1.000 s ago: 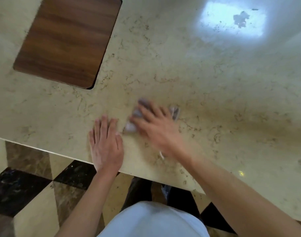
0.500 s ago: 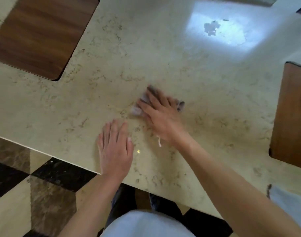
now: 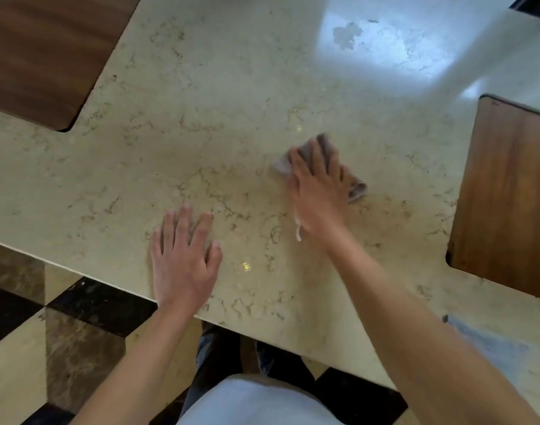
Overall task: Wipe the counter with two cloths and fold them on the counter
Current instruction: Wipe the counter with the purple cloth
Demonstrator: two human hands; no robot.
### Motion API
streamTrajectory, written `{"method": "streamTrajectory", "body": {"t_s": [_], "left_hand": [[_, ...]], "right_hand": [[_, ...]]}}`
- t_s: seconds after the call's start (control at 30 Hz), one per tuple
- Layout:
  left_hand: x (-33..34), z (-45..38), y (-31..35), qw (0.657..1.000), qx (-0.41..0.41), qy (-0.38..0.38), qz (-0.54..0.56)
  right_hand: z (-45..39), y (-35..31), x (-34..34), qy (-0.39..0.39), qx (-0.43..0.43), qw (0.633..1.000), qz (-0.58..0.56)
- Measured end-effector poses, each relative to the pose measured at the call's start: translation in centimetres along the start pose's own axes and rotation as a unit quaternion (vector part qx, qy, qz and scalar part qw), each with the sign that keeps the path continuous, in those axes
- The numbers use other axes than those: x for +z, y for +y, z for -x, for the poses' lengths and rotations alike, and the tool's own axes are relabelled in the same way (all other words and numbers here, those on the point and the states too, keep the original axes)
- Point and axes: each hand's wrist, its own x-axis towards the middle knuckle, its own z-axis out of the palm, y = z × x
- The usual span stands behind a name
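Cloth lies pinned flat under my right hand on the pale stone surface, its long axis running away and leftward, while my left hand, open and empty, rests nearer the edge, well apart.
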Motion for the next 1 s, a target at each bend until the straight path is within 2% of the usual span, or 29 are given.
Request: {"method": "streamTrajectory", "body": {"t_s": [0.1, 0.17, 0.2, 0.27, 0.33, 0.4, 0.47, 0.6, 0.67, 0.73, 0.8, 0.9, 1.0], "left_hand": [[-0.1, -0.1, 0.0, 1.000, 0.001, 0.004, 0.007], [-0.1, -0.1, 0.0, 1.000, 0.001, 0.004, 0.010], [-0.1, 0.0, 0.0, 1.000, 0.002, 0.005, 0.010], [-0.2, 0.0, 0.2, 1.000, 0.002, 0.000, 0.012], [-0.5, 0.1, 0.2, 1.000, 0.000, -0.005, 0.022], [-0.8, 0.0, 0.3, 0.999, -0.001, -0.005, 0.041], [-1.2, -0.2, 0.3, 0.996, -0.009, -0.002, 0.085], [-2.2, 0.0, -2.5, 0.976, -0.005, 0.003, 0.216], [-2.9, 0.1, -6.5, 0.978, -0.036, 0.034, 0.204], [-3.8, -0.7, -10.8, 0.980, -0.076, 0.053, 0.174], [-4.6, -1.9, -14.4, 0.990, -0.078, 0.031, 0.113], [-4.7, -3.7, -16.9, 0.998, -0.031, -0.009, 0.059], [-4.4, -4.1, -17.1, 0.999, -0.008, -0.002, 0.053]], "right_hand": [[8.6, -2.3, 1.6, -0.036, -0.181, 0.983, -0.002], [11.3, 1.3, 0.5, -0.053, -0.221, 0.974, 0.014], [11.1, 4.1, -0.2, -0.042, -0.177, 0.983, 0.027], [9.1, 8.8, -2.2, -0.024, 0.026, 0.999, 0.036], [6.6, 9.9, -3.4, 0.004, 0.229, 0.973, 0.019], [4.2, 6.4, -2.7, 0.014, 0.293, 0.956, 0.024], [2.1, 0.3, -1.0, -0.002, 0.242, 0.970, 0.002], [1.3, -11.6, 2.3, -0.009, 0.028, 0.999, -0.019], [5.1, -15.7, 4.0, -0.024, -0.077, 0.996, -0.030], [10.8, -17.4, 5.0, -0.032, -0.106, 0.993, -0.040], [15.9, -16.0, 5.3, -0.009, -0.050, 0.998, -0.033], [20.3, -8.7, 3.5, 0.003, 0.157, 0.987, 0.028], [18.9, -3.3, 1.1, 0.029, 0.408, 0.912, -0.005]]}}
